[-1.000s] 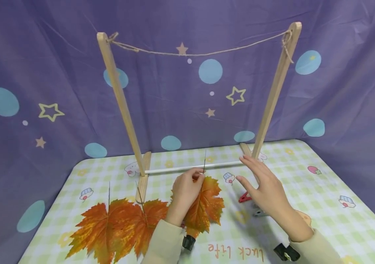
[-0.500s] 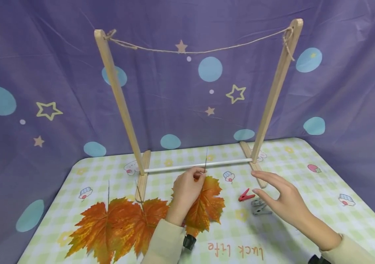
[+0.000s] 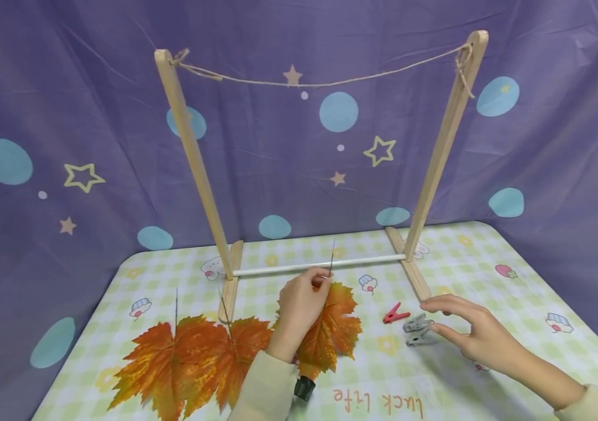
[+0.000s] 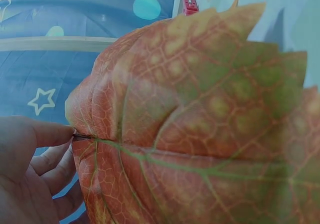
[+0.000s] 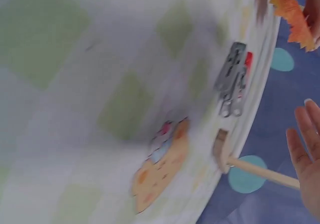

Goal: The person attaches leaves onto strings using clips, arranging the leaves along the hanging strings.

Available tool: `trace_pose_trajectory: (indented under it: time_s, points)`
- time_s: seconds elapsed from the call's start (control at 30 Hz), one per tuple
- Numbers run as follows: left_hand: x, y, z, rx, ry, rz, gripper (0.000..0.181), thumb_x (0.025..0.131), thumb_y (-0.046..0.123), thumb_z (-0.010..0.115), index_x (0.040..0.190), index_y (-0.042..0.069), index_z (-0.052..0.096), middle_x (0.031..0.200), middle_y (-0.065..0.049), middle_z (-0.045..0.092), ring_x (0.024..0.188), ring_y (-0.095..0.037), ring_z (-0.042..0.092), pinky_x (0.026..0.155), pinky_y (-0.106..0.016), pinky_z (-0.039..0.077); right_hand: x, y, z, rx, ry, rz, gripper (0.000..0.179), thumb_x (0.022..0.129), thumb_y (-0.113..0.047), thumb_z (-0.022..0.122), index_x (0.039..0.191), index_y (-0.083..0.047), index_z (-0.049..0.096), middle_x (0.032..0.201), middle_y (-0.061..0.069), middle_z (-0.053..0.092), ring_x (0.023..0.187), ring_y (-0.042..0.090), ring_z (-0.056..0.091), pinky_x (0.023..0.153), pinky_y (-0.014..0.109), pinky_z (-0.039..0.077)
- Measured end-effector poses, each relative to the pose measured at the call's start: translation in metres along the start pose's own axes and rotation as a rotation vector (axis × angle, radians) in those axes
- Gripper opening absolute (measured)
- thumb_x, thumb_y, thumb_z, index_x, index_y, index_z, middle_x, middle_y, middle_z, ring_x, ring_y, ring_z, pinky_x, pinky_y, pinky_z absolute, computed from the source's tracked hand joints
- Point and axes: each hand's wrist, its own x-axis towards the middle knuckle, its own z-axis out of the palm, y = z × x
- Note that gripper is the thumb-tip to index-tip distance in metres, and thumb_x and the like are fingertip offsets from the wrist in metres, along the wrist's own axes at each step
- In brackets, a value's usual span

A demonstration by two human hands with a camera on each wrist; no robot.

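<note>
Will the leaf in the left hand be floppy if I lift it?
The leaf is probably light, since the left hand pinches just its thin stem. It looks thin, so its edges may flop. The stem seems stiffer, poking out straight.

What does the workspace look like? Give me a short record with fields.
Left hand: pinches the thin dark stem of an orange jagged-edged leaf
Right hand: holds nothing, near small grey clips
Red clip: small, beside the grey ones
Other leaves: two, orange, overlapping on the green-and-white checked tablecloth
Frame: two wooden posts, slack brown twine across the top, white rod below
</note>
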Motion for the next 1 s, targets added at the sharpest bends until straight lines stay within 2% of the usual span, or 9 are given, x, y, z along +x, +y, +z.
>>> trace_pose_trajectory:
  time_s: [0.17,0.37,0.5,0.63,0.77,1.0]
  points:
    - [-0.001,0.000,0.000,0.001,0.003,-0.002,0.011,0.096,0.027,0.067,0.104,0.023,0.075,0.089,0.011,0.072,0.075,-0.011,0.066,0.077,-0.040,0.049,-0.007,0.010,-0.002,0.020,-0.069,0.030,0.043,0.079,0.006,0.078,0.115,-0.015,0.069,0.108,-0.001,0.070,0.097,0.009,0.064,0.080,0.019,0.050]
    - [-0.002,0.002,0.000,-0.019,-0.005,-0.018,0.011,0.095,0.026,0.068,0.104,0.025,0.075,0.089,0.013,0.072,0.074,-0.010,0.065,0.084,-0.050,0.045,-0.016,0.028,-0.003,0.025,-0.170,0.052,0.034,0.081,0.002,0.078,0.111,-0.013,0.071,0.106,-0.002,0.069,0.089,0.012,0.064,0.070,0.027,0.055]
    - [-0.002,0.002,0.002,-0.021,-0.016,-0.026,0.011,0.096,0.027,0.067,0.104,0.025,0.075,0.088,0.013,0.072,0.072,-0.008,0.064,0.082,-0.047,0.045,-0.022,0.041,-0.003,0.040,-0.216,0.040,0.033,0.080,0.000,0.080,0.109,-0.013,0.071,0.105,-0.002,0.069,0.086,0.010,0.063,0.069,0.026,0.054]
    - [-0.002,0.001,0.002,-0.019,-0.013,-0.022,0.011,0.096,0.027,0.067,0.104,0.025,0.075,0.088,0.013,0.072,0.068,-0.006,0.062,0.075,-0.039,0.047,-0.024,0.048,-0.002,0.053,-0.260,0.054,0.029,0.082,-0.008,0.079,0.109,-0.014,0.071,0.106,-0.002,0.069,0.087,0.008,0.063,0.070,0.025,0.054]
    - [-0.001,0.000,0.001,-0.022,-0.004,-0.013,0.010,0.095,0.025,0.068,0.103,0.025,0.074,0.087,0.012,0.072,0.066,-0.005,0.061,0.068,-0.034,0.048,-0.022,0.050,0.001,0.042,-0.297,0.063,0.029,0.085,-0.014,0.078,0.112,-0.014,0.070,0.108,-0.004,0.068,0.088,0.008,0.062,0.073,0.025,0.054]
    - [0.000,0.001,0.000,-0.015,-0.013,-0.017,0.010,0.095,0.027,0.068,0.103,0.025,0.074,0.088,0.012,0.072,0.071,-0.007,0.064,0.067,-0.031,0.048,-0.018,0.050,0.005,0.025,-0.330,0.065,0.032,0.086,-0.023,0.078,0.114,-0.014,0.069,0.108,-0.005,0.065,0.085,0.007,0.058,0.072,0.024,0.052]
